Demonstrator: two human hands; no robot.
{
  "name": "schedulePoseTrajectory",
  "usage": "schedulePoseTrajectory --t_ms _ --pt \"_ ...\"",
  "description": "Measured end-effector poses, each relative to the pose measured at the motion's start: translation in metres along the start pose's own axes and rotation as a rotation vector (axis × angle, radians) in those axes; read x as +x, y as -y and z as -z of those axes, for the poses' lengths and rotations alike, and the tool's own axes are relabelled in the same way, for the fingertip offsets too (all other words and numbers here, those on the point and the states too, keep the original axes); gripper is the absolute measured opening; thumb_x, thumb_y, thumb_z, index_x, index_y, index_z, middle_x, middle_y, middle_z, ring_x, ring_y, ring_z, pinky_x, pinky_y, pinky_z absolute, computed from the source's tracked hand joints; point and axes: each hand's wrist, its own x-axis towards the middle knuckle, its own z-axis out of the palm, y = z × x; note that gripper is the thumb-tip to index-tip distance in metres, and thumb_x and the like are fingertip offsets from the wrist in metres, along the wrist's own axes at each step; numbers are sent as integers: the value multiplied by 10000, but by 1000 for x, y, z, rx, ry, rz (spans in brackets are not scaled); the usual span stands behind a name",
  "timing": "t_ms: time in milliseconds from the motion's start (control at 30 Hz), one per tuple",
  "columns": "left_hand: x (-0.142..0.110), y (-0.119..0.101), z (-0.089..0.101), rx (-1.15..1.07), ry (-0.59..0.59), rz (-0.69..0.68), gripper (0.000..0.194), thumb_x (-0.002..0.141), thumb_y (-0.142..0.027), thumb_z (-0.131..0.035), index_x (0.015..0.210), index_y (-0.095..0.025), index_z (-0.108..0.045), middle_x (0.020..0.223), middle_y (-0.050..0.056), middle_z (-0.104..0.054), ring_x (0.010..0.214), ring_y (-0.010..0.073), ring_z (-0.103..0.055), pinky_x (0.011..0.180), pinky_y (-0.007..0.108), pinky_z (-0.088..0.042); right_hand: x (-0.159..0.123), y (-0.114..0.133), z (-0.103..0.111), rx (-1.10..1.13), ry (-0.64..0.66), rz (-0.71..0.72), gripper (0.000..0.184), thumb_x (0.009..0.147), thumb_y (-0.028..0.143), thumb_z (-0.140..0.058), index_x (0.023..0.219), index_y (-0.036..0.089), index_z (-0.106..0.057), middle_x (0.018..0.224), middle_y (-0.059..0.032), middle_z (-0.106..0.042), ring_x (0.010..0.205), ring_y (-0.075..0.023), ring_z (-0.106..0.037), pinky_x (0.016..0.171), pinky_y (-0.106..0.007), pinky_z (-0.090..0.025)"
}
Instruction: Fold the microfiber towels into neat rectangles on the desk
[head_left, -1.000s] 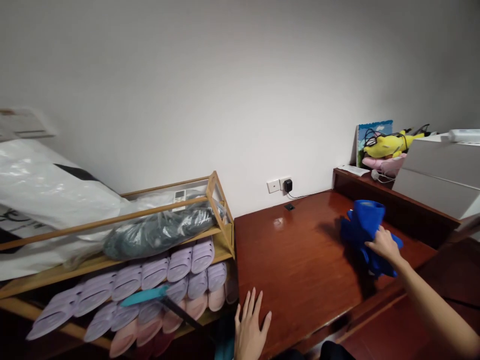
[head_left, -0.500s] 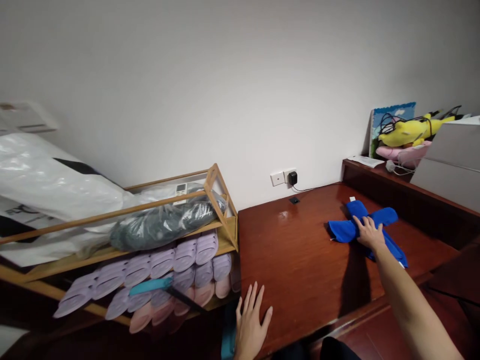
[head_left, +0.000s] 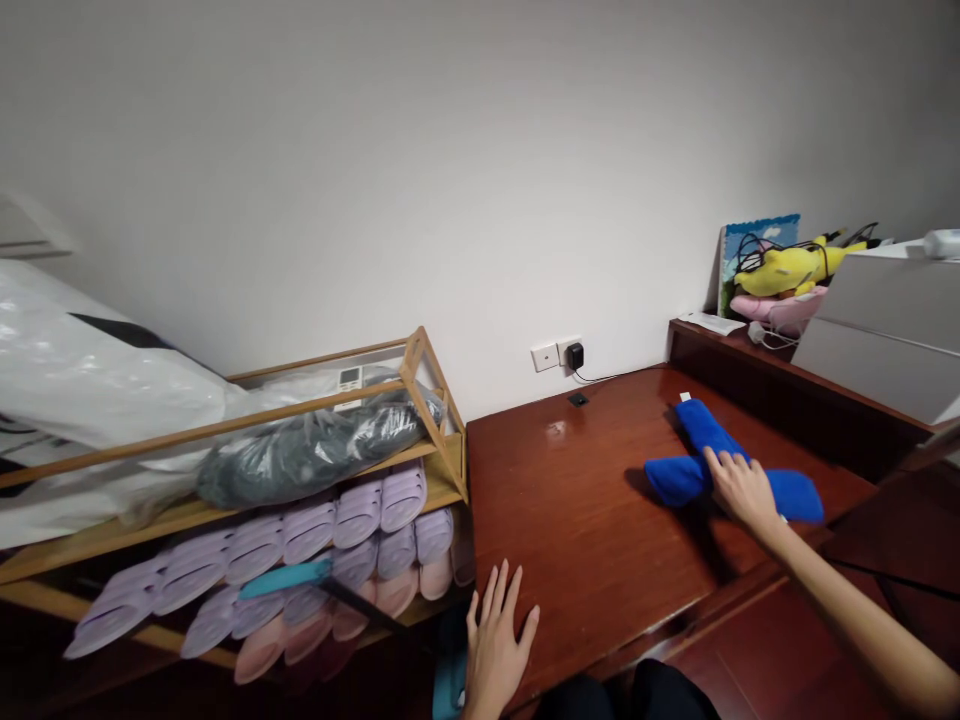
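Note:
A bunched blue cloth (head_left: pixel 709 430), towel-like with a small white tag at its far end, lies across the right side of the reddish-brown wooden desk (head_left: pixel 570 520). My right hand (head_left: pixel 742 488) is over its middle, fingers curled down and gripping the fabric; the palm side is hidden. Ends of the cloth stick out to the left, to the right and toward the wall. At the desk's left front, my left hand (head_left: pixel 499 630) rests flat on the wood with fingers spread, holding nothing.
Left of the desk stands a wooden rack (head_left: pixel 420 400) with plastic-wrapped bundles, a remote control (head_left: pixel 349 386) and rows of slippers (head_left: pixel 307 530). A black plug (head_left: pixel 575 357) sits in the wall socket. On the raised right ledge are a yellow plush toy (head_left: pixel 787 270) and white drawers (head_left: pixel 870 310).
My right hand has closed on the blue cloth and shifted it; its near parts are bunched differently, with one end swung right. My left hand stays flat. The view has turned slightly right.

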Motion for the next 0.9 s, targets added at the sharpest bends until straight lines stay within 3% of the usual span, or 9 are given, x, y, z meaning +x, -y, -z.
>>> schedulePoseTrajectory --t_ms 100,200,400,533,633,800,900 --pt "0 0 -1 8 -1 2 533 900 -421 -396 1410 -271 -352 1498 21 -286 1373 224 -248 1103 463 -197 -34 8 -24 34 113 -142 543 802 185 -387 1325 44 -373 917 -197 -614 803 -312 -592 674 -411 -413" --pt "-1 0 -1 19 2 8 530 903 -418 -381 1409 -265 -354 1495 22 -289 1375 217 -245 1100 467 -200 -41 5 -44 88 183 -218 474 821 212 -382 1270 70 -435 950 -188 -620 842 -311 -615 678 -399 -424" --pt "-1 2 -2 11 9 21 543 886 -409 -406 1411 -282 -349 1490 15 -294 1375 211 -247 1101 458 -206 -3 -10 -49 231 229 -270 412 819 196 -379 1196 73 -492 1107 -214 -587 1029 -334 -567 821 -457 -391" --pt "-1 2 -3 4 1 13 538 893 -415 -391 1410 -271 -353 1495 17 -279 1378 216 -238 1106 463 -198 16 2 -35 376 244 -277 444 795 142 -364 1217 59 -473 1150 -241 -566 1059 -338 -553 855 -476 -367" --pt "-1 2 -1 -10 -2 10 538 894 -417 -397 1409 -267 -354 1494 24 -283 1375 222 -245 1107 471 -188 19 30 -19 539 259 -246 432 746 136 -432 1168 98 -515 1162 -225 -570 1046 -330 -562 857 -458 -374" --pt "-1 -3 9 -92 20 28 531 884 -403 -420 1390 -245 -392 1491 50 -291 1379 231 -230 1113 489 -135 4 104 13 945 301 -116 534 617 154 -575 1148 205 -556 1156 -96 -623 1087 -249 -554 923 -346 -382" --pt "1 -15 19 -412 78 145 547 825 -354 -513 1345 -193 -460 1490 79 -295 1397 244 -161 1125 492 -59 -13 155 30 1232 347 -54 537 584 180 -600 1120 199 -574 1139 -66 -642 1060 -221 -570 936 -317 -404"
